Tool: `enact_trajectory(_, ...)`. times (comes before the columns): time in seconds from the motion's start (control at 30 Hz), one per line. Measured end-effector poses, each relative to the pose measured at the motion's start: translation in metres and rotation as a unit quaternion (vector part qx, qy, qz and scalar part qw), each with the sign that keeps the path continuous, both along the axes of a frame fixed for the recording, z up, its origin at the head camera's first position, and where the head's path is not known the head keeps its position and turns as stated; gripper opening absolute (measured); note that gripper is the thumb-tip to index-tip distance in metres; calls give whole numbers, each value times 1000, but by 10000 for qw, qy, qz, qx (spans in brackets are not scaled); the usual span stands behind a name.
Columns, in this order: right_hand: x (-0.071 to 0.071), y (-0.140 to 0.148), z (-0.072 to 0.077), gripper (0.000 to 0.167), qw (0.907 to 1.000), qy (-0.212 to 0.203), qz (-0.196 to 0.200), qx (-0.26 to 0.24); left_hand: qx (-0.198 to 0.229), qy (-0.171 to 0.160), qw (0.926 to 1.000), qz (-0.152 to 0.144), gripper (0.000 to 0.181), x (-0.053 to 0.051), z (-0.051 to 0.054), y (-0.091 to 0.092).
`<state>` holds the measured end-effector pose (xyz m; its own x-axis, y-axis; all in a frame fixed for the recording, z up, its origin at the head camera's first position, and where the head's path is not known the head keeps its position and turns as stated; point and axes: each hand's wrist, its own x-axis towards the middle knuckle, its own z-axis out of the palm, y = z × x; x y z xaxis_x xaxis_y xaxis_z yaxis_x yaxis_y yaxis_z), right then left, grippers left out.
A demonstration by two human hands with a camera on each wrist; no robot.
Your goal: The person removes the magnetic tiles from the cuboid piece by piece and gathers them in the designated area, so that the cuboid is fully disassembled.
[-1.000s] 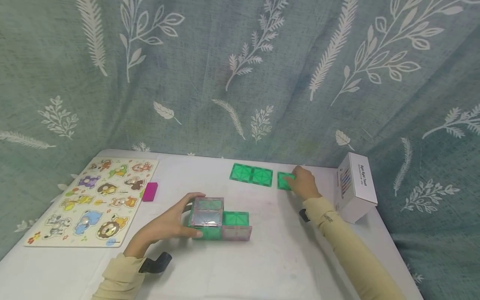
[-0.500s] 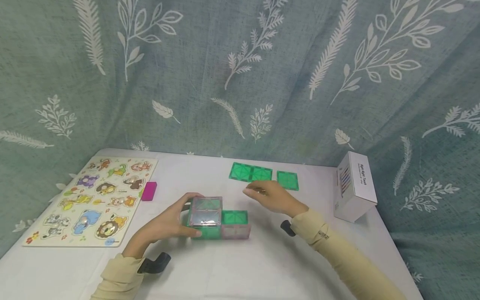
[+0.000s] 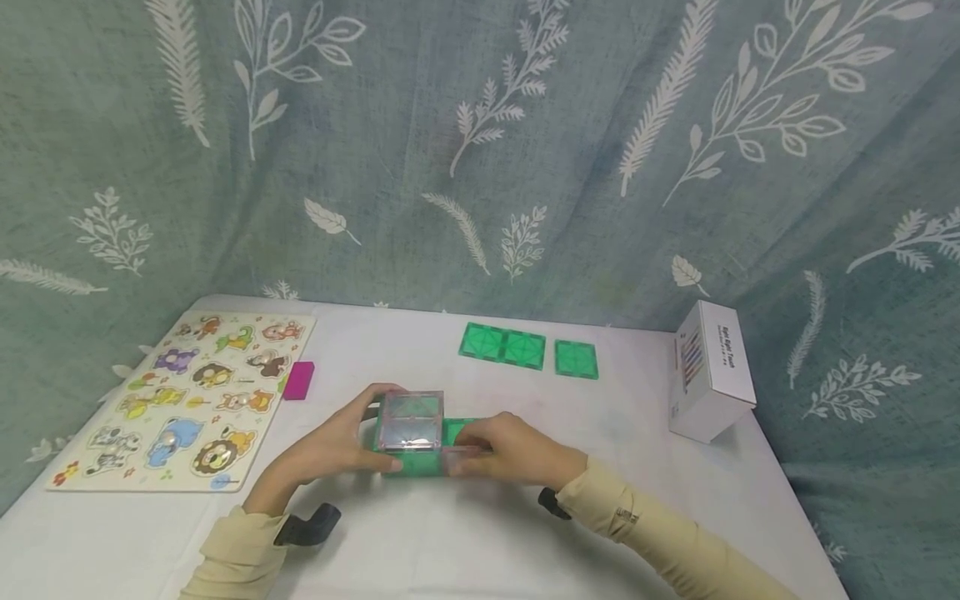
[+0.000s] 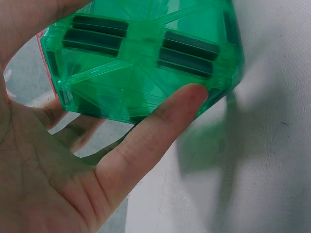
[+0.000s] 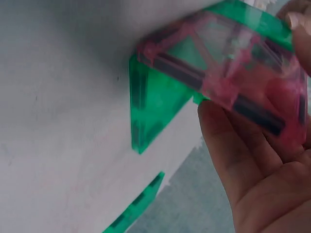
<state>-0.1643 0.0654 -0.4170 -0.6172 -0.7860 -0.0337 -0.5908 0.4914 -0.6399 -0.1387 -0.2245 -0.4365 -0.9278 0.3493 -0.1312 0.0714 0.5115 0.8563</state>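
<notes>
A block of clear tiles, pink-edged on top and green at the front, stands in the middle of the table. My left hand grips its left side; in the left wrist view the thumb of that hand presses a green tile with dark magnets. At the block's right side my right hand pinches a pink tile, seen in the right wrist view as a pink tile between thumb and fingers of the hand. A green tile shows behind it.
Two joined green tiles and a single green tile lie at the back. An animal puzzle board and a magenta block are at the left. A white box stands at the right.
My right hand has left the single green tile at the back, moved toward me and left, and taken hold of the pink tile. The left hand has kept its grip.
</notes>
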Motion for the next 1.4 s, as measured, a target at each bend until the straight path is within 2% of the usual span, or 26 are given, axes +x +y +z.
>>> enact_trajectory(0.2,3,-8,-3,23,9983,412,145,378,22,30,10000,-2,98,0,0,0)
enact_trajectory(0.47,3,-15,-11,26,9972,530,105,511,15,33,10000,-11,99,0,1,0)
enact_trajectory(0.83,3,-18,-14,23,9970,581,-66,500,15,-42,10000,-5,98,-2,0,0)
enact_trajectory(1.13,4,-20,-20,9,9961,710,-140,505,30,-65,10000,-12,100,-1,0,0)
enact_trajectory(1.4,6,-19,-23,5,9960,819,-154,332,63,-27,10000,-39,98,-1,-3,-1)
